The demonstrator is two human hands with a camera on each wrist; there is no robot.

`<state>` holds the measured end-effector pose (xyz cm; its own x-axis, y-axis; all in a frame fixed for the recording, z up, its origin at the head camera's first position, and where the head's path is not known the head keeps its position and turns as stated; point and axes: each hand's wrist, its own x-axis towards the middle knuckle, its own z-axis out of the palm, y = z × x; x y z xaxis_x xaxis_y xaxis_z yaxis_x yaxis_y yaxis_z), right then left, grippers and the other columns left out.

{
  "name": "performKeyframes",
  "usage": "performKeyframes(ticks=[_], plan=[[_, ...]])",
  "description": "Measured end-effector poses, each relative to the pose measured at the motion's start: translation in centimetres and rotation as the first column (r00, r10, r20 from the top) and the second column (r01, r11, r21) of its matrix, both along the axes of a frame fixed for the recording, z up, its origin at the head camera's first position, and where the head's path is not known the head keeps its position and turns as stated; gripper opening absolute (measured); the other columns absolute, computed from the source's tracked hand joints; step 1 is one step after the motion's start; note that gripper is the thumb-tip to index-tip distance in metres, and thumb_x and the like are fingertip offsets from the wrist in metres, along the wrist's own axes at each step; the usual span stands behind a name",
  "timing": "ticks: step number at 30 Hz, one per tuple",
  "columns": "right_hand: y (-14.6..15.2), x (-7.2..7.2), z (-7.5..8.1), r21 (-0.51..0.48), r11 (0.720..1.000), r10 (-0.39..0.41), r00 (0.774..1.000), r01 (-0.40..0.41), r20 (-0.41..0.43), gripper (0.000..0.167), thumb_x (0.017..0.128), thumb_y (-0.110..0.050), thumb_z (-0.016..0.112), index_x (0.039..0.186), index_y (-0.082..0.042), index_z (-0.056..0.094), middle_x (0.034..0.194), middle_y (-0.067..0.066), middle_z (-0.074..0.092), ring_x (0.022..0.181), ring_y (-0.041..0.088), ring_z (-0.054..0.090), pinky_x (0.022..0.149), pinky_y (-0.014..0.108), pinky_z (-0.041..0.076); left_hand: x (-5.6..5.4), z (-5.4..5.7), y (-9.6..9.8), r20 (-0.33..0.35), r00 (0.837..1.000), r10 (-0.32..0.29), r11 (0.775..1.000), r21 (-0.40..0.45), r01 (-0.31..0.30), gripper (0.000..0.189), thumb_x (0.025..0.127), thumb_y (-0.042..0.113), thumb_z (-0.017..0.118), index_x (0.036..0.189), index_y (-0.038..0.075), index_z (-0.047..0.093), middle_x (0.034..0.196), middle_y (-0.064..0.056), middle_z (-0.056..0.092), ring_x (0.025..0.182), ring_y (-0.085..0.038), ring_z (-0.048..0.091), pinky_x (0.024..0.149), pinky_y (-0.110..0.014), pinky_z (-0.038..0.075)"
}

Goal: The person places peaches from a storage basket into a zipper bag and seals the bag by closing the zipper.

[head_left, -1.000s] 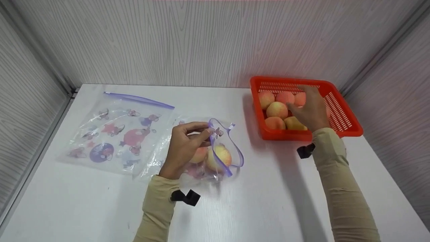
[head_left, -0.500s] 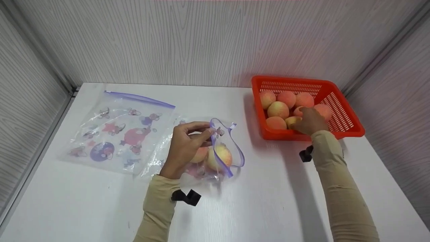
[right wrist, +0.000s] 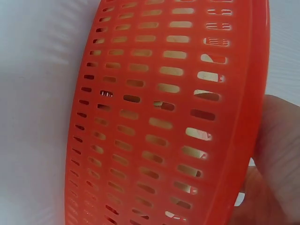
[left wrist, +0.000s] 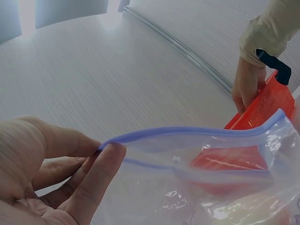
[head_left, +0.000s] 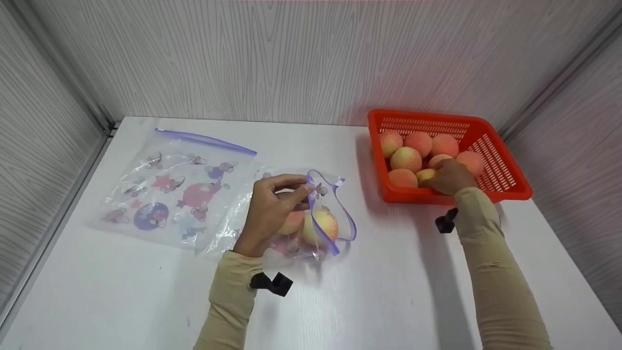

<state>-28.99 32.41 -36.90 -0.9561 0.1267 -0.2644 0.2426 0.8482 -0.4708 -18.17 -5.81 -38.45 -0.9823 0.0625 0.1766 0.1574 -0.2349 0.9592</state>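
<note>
My left hand (head_left: 272,209) pinches the purple-edged mouth of a clear zip bag (head_left: 346,221) between thumb and fingers. The bag's mouth gapes toward the right, and peaches (head_left: 320,227) lie inside it. In the left wrist view, the bag's purple strip (left wrist: 187,131) runs out from the pinching fingertips. My right hand (head_left: 452,177) is down inside a red plastic basket (head_left: 410,197), its fingers curled round a yellowish peach (head_left: 426,175) near the front wall. That peach is partly covered by the hand. The right wrist view shows mostly the basket's slotted wall (right wrist: 154,136).
Several other peaches (head_left: 406,159) sit in the basket around the right hand. A second, flat zip bag (head_left: 180,189) with printed cartoon figures lies at the left of the white table (head_left: 340,301). Wood-grain panels (head_left: 311,58) wall the table at the back and sides.
My right hand has dropped from above the basket down among the peaches, and its fingers have closed in round a yellowish one. The left hand keeps its pinch on the bag.
</note>
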Motion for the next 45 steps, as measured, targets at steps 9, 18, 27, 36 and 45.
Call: performKeyframes(ticks=[9, 18, 27, 36, 45], plan=[[0.3, 0.8, -0.2, -0.022, 1.000, 0.000, 0.996, -0.002, -0.095, 0.062, 0.088, -0.039, 0.076, 0.128, 0.003, 0.057, 0.113, 0.020, 0.064, 0.101, 0.036, 0.057, 0.087, 0.046, 0.052, 0.0, -0.3, 0.0, -0.003, 1.000, 0.003, 1.000, -0.013, -0.003, 0.018, 0.091, 0.000, 0.073, 0.107, -0.008, 0.073, 0.098, -0.019, 0.070, 0.075, -0.027, 0.073, 0.074, -0.038, 0.064], [0.3, 2.0, 1.3, -0.015, 1.000, 0.000, 0.966, -0.004, -0.257, 0.067, 0.093, -0.030, 0.073, 0.141, 0.009, 0.048, 0.133, 0.029, 0.055, 0.116, 0.044, 0.050, 0.101, 0.060, 0.048, 0.0, -0.1, -0.1, -0.004, 1.000, 0.002, 1.000, -0.021, -0.002, 0.019, 0.091, 0.002, 0.074, 0.107, -0.007, 0.074, 0.101, -0.019, 0.071, 0.080, -0.030, 0.074, 0.075, -0.040, 0.064], [-0.2, 3.3, 2.0, -0.083, 0.997, -0.040, 0.883, 0.001, -0.467, 0.063, 0.091, -0.030, 0.076, 0.139, 0.006, 0.054, 0.135, 0.026, 0.057, 0.120, 0.042, 0.051, 0.100, 0.056, 0.050, -0.1, -0.1, 0.0, -0.007, 1.000, -0.004, 1.000, -0.012, 0.004, 0.020, 0.090, 0.000, 0.074, 0.108, -0.009, 0.073, 0.100, -0.022, 0.070, 0.079, -0.029, 0.073, 0.074, -0.039, 0.064], [-1.8, 4.6, 2.6, -0.392, 0.916, -0.152, 0.838, -0.079, -0.524, 0.062, 0.089, -0.032, 0.080, 0.140, -0.005, 0.059, 0.132, 0.014, 0.059, 0.108, 0.026, 0.059, 0.079, 0.018, 0.055, 0.0, -0.1, 0.1, -0.004, 1.000, 0.007, 1.000, -0.012, -0.007, 0.017, 0.090, 0.000, 0.073, 0.106, -0.006, 0.074, 0.100, -0.020, 0.070, 0.079, -0.030, 0.074, 0.075, -0.040, 0.064], [-4.5, 6.4, 3.0, -0.637, 0.734, -0.122, 0.877, -0.236, -0.465, 0.055, 0.090, -0.020, 0.080, 0.138, -0.003, 0.060, 0.129, 0.017, 0.061, 0.103, 0.028, 0.066, 0.080, 0.031, 0.062, 0.1, 0.0, 0.1, 0.004, 1.000, 0.007, 1.000, -0.011, -0.007, 0.017, 0.090, 0.000, 0.073, 0.106, -0.006, 0.074, 0.100, -0.019, 0.070, 0.080, -0.029, 0.073, 0.075, -0.040, 0.064]])
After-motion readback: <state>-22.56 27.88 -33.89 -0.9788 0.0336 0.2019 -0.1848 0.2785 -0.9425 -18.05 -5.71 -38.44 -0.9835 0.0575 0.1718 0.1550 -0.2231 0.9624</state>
